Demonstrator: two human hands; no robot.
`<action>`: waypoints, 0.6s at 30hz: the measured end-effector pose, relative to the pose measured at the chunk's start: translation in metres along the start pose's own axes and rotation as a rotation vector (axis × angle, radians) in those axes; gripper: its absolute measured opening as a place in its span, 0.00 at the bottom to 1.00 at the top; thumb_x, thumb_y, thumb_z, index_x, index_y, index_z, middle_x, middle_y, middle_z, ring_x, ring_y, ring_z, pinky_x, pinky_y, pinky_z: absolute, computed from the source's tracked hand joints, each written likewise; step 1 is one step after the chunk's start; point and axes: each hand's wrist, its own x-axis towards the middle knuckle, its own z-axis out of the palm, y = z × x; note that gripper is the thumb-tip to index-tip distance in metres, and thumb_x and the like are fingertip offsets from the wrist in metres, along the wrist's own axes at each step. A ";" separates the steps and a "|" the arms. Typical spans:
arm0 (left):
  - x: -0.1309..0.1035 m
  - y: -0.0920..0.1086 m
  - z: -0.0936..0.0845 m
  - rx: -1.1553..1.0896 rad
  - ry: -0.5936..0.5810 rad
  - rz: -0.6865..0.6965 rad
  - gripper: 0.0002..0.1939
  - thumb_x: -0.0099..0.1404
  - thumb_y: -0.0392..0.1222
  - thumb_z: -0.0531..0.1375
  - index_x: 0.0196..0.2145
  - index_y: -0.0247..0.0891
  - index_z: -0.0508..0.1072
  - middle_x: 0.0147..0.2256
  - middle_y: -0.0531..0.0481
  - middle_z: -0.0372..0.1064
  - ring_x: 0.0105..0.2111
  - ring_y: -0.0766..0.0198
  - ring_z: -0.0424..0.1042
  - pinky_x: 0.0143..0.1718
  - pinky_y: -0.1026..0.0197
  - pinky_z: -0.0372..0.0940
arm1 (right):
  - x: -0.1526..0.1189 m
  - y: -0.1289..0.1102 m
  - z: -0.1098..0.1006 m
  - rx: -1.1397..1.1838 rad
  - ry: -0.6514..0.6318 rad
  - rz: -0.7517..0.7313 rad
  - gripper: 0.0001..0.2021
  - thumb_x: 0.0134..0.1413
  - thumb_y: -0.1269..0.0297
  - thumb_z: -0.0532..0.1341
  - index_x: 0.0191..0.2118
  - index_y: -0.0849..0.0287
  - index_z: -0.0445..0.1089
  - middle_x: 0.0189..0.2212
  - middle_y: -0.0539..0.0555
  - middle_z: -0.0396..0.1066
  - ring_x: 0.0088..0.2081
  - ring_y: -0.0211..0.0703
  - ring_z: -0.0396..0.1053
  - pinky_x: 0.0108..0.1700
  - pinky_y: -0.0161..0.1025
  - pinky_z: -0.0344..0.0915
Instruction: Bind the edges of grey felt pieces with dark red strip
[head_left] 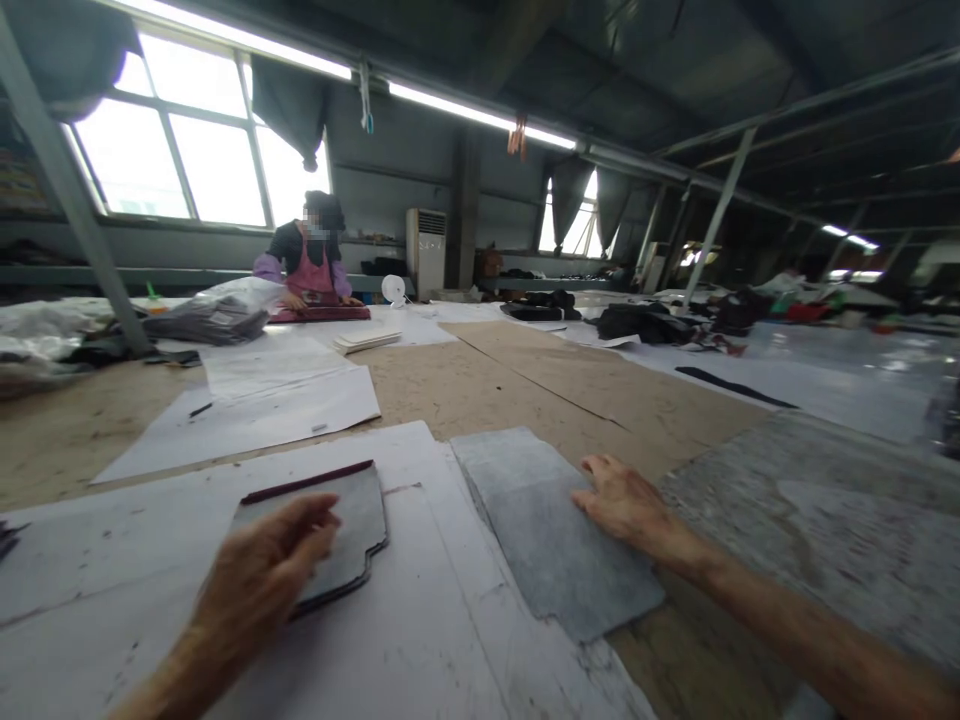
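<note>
In the head view the left hand (259, 580) lies flat with fingers together on a stack of grey cut pieces (337, 530) near the table's (480, 385) front edge, on white paper (420, 620). The right hand (619, 498), fingers spread, presses the right edge of a grey sheet (547, 530) beside it. The stack could fan out if the palm slides, and the loose paper could shift under it.

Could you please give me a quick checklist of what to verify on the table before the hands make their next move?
1. Left hand flat on the dark cut stack: ok.
2. Stack edges aligned: cannot tell.
3. Right hand resting on the grey sheet, at its right edge: ok.
4. Grey sheet lying flat: ok.
5. White paper under the stack: ok.
6. Co-worker far from both hands: ok.
</note>
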 end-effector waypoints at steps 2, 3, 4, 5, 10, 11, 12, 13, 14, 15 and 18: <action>-0.014 0.029 0.033 -0.230 -0.286 -0.207 0.27 0.46 0.45 0.60 0.45 0.32 0.65 0.39 0.44 0.68 0.30 0.61 0.69 0.26 0.62 0.64 | 0.006 0.001 0.002 -0.005 -0.046 0.018 0.15 0.44 0.70 0.57 0.42 0.68 0.66 0.41 0.63 0.67 0.44 0.53 0.65 0.41 0.40 0.58; -0.018 0.042 0.048 -0.332 -0.341 -0.285 0.28 0.44 0.42 0.60 0.45 0.30 0.64 0.40 0.41 0.67 0.31 0.59 0.69 0.25 0.62 0.65 | 0.008 0.002 0.003 -0.003 -0.066 0.024 0.15 0.43 0.71 0.56 0.41 0.67 0.66 0.39 0.62 0.68 0.42 0.52 0.66 0.40 0.39 0.58; -0.020 0.054 0.063 -0.400 -0.360 -0.371 0.28 0.43 0.38 0.61 0.44 0.29 0.63 0.42 0.39 0.66 0.32 0.58 0.70 0.24 0.62 0.65 | 0.010 0.002 0.004 -0.001 -0.080 0.028 0.14 0.43 0.71 0.56 0.40 0.66 0.66 0.38 0.62 0.68 0.41 0.51 0.66 0.39 0.38 0.58; -0.020 0.065 0.075 -0.447 -0.360 -0.432 0.27 0.42 0.35 0.61 0.43 0.28 0.63 0.43 0.38 0.65 0.34 0.58 0.70 0.26 0.62 0.66 | 0.012 0.004 0.004 0.004 -0.090 0.028 0.14 0.42 0.71 0.56 0.39 0.66 0.66 0.38 0.61 0.69 0.41 0.50 0.66 0.38 0.37 0.58; 0.004 0.090 0.116 -0.456 -0.277 -0.508 0.20 0.49 0.31 0.58 0.42 0.30 0.60 0.39 0.42 0.65 0.33 0.64 0.70 0.23 0.67 0.63 | 0.015 0.017 0.008 0.050 -0.096 0.016 0.13 0.43 0.64 0.58 0.37 0.63 0.66 0.38 0.58 0.68 0.41 0.46 0.66 0.38 0.35 0.59; 0.010 0.091 0.122 -0.436 -0.265 -0.527 0.19 0.51 0.32 0.58 0.42 0.31 0.59 0.37 0.44 0.66 0.30 0.66 0.70 0.21 0.68 0.60 | 0.016 0.019 0.009 0.060 -0.093 0.015 0.13 0.43 0.64 0.58 0.37 0.63 0.66 0.38 0.58 0.68 0.41 0.46 0.66 0.39 0.35 0.59; 0.016 0.092 0.127 -0.414 -0.258 -0.547 0.18 0.53 0.32 0.57 0.42 0.31 0.59 0.35 0.46 0.65 0.28 0.68 0.69 0.19 0.69 0.57 | 0.016 0.021 0.010 0.070 -0.090 0.013 0.13 0.43 0.63 0.58 0.38 0.63 0.66 0.39 0.58 0.68 0.41 0.45 0.66 0.39 0.35 0.59; 0.021 0.093 0.131 -0.390 -0.256 -0.568 0.16 0.55 0.34 0.57 0.42 0.32 0.59 0.34 0.48 0.65 0.25 0.70 0.66 0.18 0.70 0.55 | 0.016 0.022 0.011 0.079 -0.089 0.011 0.14 0.43 0.63 0.58 0.38 0.63 0.66 0.39 0.58 0.68 0.40 0.45 0.66 0.39 0.35 0.59; 0.025 0.093 0.135 -0.369 -0.262 -0.585 0.14 0.57 0.35 0.57 0.41 0.32 0.60 0.31 0.50 0.64 0.22 0.72 0.64 0.17 0.71 0.52 | 0.016 0.023 0.011 0.089 -0.087 0.007 0.14 0.43 0.63 0.58 0.38 0.63 0.66 0.39 0.58 0.68 0.40 0.45 0.66 0.39 0.36 0.59; 0.028 0.094 0.140 -0.353 -0.274 -0.596 0.12 0.58 0.37 0.57 0.40 0.32 0.61 0.29 0.52 0.62 0.20 0.74 0.61 0.16 0.71 0.51 | 0.017 0.024 0.012 0.098 -0.087 0.001 0.14 0.43 0.63 0.59 0.38 0.63 0.66 0.39 0.58 0.68 0.40 0.45 0.67 0.39 0.36 0.60; 0.031 0.094 0.152 -0.311 -0.304 -0.573 0.08 0.61 0.40 0.57 0.32 0.32 0.64 0.22 0.57 0.57 0.17 0.76 0.54 0.16 0.72 0.49 | 0.017 0.027 0.013 0.122 -0.081 -0.024 0.14 0.43 0.64 0.59 0.39 0.64 0.66 0.40 0.59 0.68 0.40 0.45 0.67 0.39 0.36 0.60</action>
